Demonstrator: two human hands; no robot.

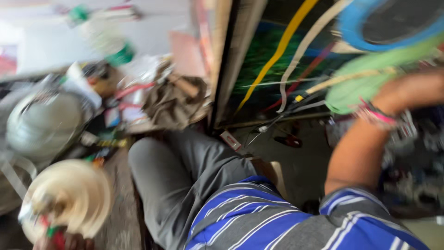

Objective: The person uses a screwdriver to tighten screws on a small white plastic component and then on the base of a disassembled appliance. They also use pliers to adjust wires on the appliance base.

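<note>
Cream disc (69,196) gripped low by left hand (62,241) (blurred) — right arm (370,139) raised

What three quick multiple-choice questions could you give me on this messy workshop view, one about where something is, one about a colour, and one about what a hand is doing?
1. Where is the cream round disc-shaped part?
A. lower left of the view
B. top right
C. on the person's lap

2. What colour are the stripes on the person's shirt?
A. red
B. blue
C. yellow

3. What is the state of the right arm?
A. resting on the knee
B. raised up toward the green ring
C. folded behind the back

Answers:
1 A: the disc sits at the lower left, with the left hand just below it at the frame's edge.
2 B: blue bands run across the grey cloth.
3 B: the forearm reaches upward to the ring; the right hand itself is out of view.
</note>
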